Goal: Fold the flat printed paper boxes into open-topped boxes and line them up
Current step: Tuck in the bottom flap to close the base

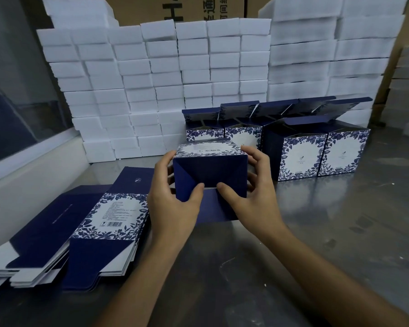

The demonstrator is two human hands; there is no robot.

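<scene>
- While both thumbs press the bottom flaps shut, left hand [172, 204] and right hand [250, 197] grip the box [210, 175].
- Next, probably: tuck the last flap (partly hidden), then stand it beside the finished row [302, 152].

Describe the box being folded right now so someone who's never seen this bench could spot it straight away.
Start at the wall of white foam blocks behind the metal table. In front of it, mid-table, the left hand and right hand hold one blue box. Unlike the standing boxes to its right, it lies tipped over, plain navy bottom flaps facing the camera.
</scene>
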